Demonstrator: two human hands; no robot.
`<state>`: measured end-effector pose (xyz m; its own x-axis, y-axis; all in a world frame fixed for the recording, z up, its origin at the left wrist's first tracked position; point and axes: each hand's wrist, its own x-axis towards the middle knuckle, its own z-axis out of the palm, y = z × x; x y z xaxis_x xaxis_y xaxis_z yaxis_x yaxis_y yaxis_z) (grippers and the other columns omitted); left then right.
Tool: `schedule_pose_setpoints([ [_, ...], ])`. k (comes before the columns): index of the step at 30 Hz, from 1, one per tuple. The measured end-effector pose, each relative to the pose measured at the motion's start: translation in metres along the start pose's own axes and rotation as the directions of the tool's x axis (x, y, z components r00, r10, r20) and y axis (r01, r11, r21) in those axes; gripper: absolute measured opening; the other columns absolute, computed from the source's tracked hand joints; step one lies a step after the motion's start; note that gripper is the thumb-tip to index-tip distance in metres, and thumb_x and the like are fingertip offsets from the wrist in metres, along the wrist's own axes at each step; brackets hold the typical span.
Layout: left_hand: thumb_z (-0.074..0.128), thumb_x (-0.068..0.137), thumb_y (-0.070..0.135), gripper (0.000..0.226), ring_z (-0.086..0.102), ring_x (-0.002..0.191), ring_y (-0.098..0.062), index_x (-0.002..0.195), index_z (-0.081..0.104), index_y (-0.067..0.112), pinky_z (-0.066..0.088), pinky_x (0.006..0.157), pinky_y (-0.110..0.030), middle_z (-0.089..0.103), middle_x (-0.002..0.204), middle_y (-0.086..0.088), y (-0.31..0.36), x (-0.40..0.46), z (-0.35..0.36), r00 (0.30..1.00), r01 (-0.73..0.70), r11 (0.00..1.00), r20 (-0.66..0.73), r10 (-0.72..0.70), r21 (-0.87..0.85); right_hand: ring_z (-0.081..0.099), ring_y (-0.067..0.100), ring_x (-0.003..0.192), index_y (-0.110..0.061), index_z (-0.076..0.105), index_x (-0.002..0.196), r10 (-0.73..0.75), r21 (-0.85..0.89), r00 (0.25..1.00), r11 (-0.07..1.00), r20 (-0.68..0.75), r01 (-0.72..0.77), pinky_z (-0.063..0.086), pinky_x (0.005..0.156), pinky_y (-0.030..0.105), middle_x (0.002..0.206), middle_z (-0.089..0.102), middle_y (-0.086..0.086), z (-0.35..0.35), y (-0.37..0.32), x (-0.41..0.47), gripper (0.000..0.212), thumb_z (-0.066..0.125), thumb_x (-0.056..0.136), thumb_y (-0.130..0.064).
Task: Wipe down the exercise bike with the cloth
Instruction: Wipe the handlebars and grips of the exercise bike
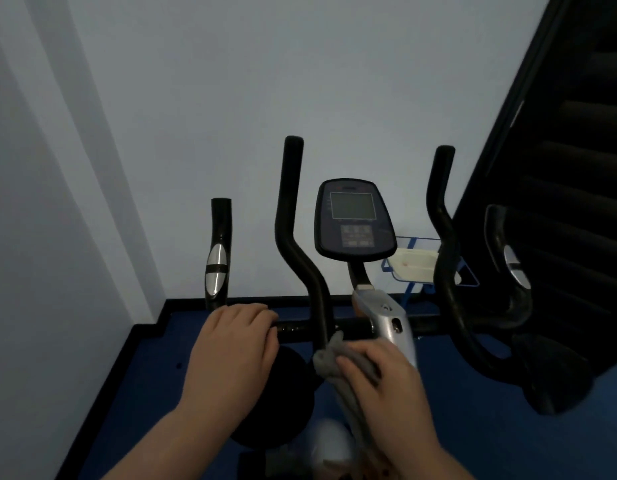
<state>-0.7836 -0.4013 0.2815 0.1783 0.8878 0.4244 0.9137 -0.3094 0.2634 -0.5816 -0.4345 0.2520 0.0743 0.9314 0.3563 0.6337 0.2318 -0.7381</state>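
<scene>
Black-and-silver exercise bike straight ahead against the pale far wall, grey console screen at centre, black curved handlebars rising left and right of it. Left hand near left, fingers curled over the black horizontal crossbar and gripping it. Right hand near centre, fingers bent round a crumpled grey cloth, pressing it against the silver upright post just below the crossbar; blue floor beneath.
</scene>
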Motion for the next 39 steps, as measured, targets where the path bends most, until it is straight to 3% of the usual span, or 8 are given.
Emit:
schedule_pose_setpoints([
  [6, 0.048, 0.097, 0.023, 0.033, 0.048, 0.122, -0.011, 0.128, 0.058, 0.022, 0.033, 0.107, -0.028, 0.055, 0.133, 0.007, 0.032, 0.023, 0.008, 0.999, 0.041, 0.988, 0.022, -0.038, -0.148, 0.055, 0.013, 0.093, -0.026, 0.064, 0.117, -0.11, -0.502, 0.994, 0.86, 0.001, 0.095, 0.051, 0.068, 0.032, 0.11, 0.053, -0.005, -0.001, -0.018, 0.054, 0.023, 0.055, 0.096, -0.03],
  [10, 0.044, 0.098, 0.023, 0.029, 0.051, 0.113, -0.008, 0.125, 0.056, 0.024, 0.036, 0.097, -0.024, 0.057, 0.123, 0.01, 0.036, 0.019, 0.016, 0.999, 0.052, 0.987, 0.021, -0.049, -0.155, 0.06, 0.016, 0.071, -0.021, 0.073, 0.091, -0.139, -0.635, 0.977, 0.743, 0.164, 0.212, 0.041, 0.045, 0.024, 0.088, 0.06, 0.002, -0.014, -0.007, 0.05, 0.038, 0.09, 0.057, -0.017],
  [12, 0.043, 0.098, 0.022, 0.027, 0.053, 0.106, -0.007, 0.122, 0.056, 0.026, 0.037, 0.091, -0.024, 0.059, 0.116, 0.012, 0.035, 0.018, 0.016, 0.999, 0.043, 0.987, 0.029, -0.039, -0.157, 0.057, 0.015, 0.068, -0.023, 0.072, 0.087, -0.133, -0.687, 0.981, 0.7, 0.139, 0.193, 0.033, 0.048, 0.023, 0.083, 0.057, -0.001, -0.025, -0.004, 0.059, 0.032, 0.089, 0.061, -0.02],
  [15, 0.037, 0.099, 0.026, 0.03, 0.049, 0.107, -0.003, 0.126, 0.05, 0.03, 0.035, 0.092, -0.022, 0.055, 0.118, 0.017, 0.036, 0.018, 0.019, 0.997, 0.056, 0.986, 0.055, -0.048, -0.154, 0.051, 0.015, 0.093, -0.026, 0.063, 0.112, -0.104, -0.689, 0.993, 0.716, 0.052, 0.111, 0.033, 0.065, 0.026, 0.105, 0.049, -0.002, -0.014, -0.004, 0.077, 0.018, 0.053, 0.097, -0.026],
  [26, 0.035, 0.099, 0.029, 0.043, 0.045, 0.119, -0.002, 0.142, 0.042, 0.031, 0.033, 0.097, -0.021, 0.051, 0.134, 0.018, 0.036, 0.019, 0.019, 0.994, 0.072, 0.987, 0.09, -0.059, -0.144, 0.047, 0.016, 0.102, -0.025, 0.061, 0.115, -0.115, -0.675, 0.991, 0.726, 0.064, 0.128, 0.032, 0.069, 0.025, 0.112, 0.049, -0.002, -0.005, 0.001, 0.077, 0.028, 0.039, 0.102, -0.035],
  [32, 0.041, 0.098, 0.025, 0.035, 0.053, 0.109, -0.005, 0.13, 0.054, 0.03, 0.034, 0.089, -0.021, 0.06, 0.118, 0.016, 0.036, 0.016, 0.016, 0.995, 0.076, 0.986, 0.075, -0.065, -0.149, 0.055, 0.02, 0.083, -0.022, 0.069, 0.094, -0.243, -0.625, 0.965, 0.74, 0.101, 0.251, 0.046, 0.063, 0.032, 0.092, 0.058, 0.003, -0.017, 0.01, 0.053, 0.021, 0.074, 0.08, -0.037],
  [37, 0.038, 0.098, 0.027, 0.036, 0.051, 0.108, -0.004, 0.131, 0.051, 0.032, 0.034, 0.09, -0.022, 0.059, 0.116, 0.017, 0.038, 0.017, 0.016, 0.994, 0.082, 0.987, 0.088, -0.07, -0.141, 0.048, 0.02, 0.099, -0.023, 0.065, 0.105, -0.141, -0.694, 0.99, 0.711, 0.018, 0.114, 0.036, 0.077, 0.031, 0.103, 0.053, 0.001, -0.008, 0.001, 0.077, 0.024, 0.052, 0.096, -0.041],
  [39, 0.039, 0.098, 0.026, 0.037, 0.051, 0.109, -0.004, 0.132, 0.051, 0.031, 0.035, 0.09, -0.022, 0.06, 0.117, 0.016, 0.037, 0.016, 0.015, 0.993, 0.088, 0.985, 0.091, -0.075, -0.149, 0.054, 0.02, 0.089, -0.02, 0.07, 0.092, -0.17, -0.677, 0.985, 0.724, 0.011, 0.133, 0.039, 0.07, 0.03, 0.093, 0.058, 0.002, 0.001, -0.004, 0.068, 0.014, 0.068, 0.088, -0.034],
])
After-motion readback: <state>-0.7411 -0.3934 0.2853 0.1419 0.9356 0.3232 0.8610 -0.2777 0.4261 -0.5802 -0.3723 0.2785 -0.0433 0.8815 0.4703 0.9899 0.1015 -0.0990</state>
